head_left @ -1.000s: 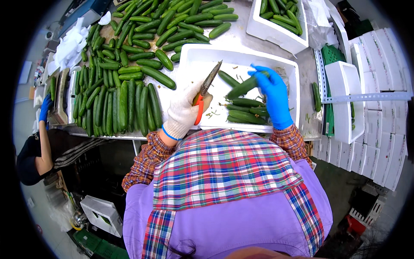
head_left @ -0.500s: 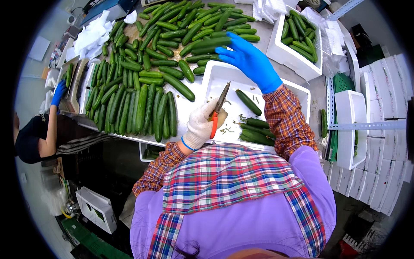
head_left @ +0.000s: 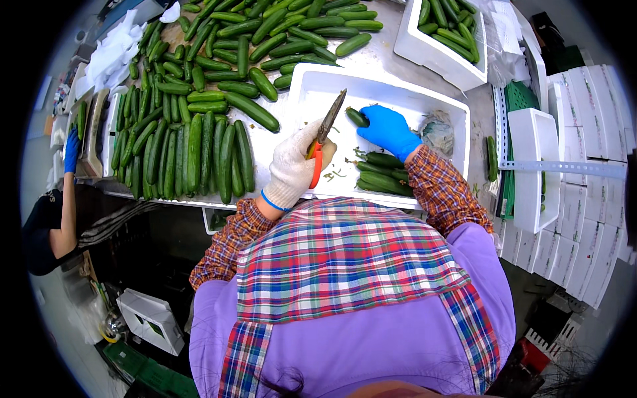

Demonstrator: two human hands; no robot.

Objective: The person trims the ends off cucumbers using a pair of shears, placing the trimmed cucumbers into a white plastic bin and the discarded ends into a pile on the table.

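My left hand (head_left: 292, 164), in a white knit glove with a blue cuff edge, is closed round orange-handled shears (head_left: 331, 118). Their dark blades point up and away from me. Inside a white foam box (head_left: 385, 78), my right hand (head_left: 389, 131) in a blue glove grips a cucumber (head_left: 357, 117), of which only one end shows. Several more cucumbers (head_left: 383, 184) lie at the box's near side, below that hand. Small green trimmings are scattered on its bottom, and a crumpled clear plastic bag (head_left: 438, 132) sits at its right end.
Many cucumbers (head_left: 225, 159) cover the table to the left and at the back. A second foam box (head_left: 441, 60) holding cucumbers stands at the back right. White cartons (head_left: 590, 139) are stacked at right. A co-worker's blue-gloved hand (head_left: 71, 152) is at the far left.
My right hand has come from over the cucumber pile, where a blurred cucumber was beside its fingers, down into the box onto another cucumber. The left still holds the shears. The view has shifted slightly.
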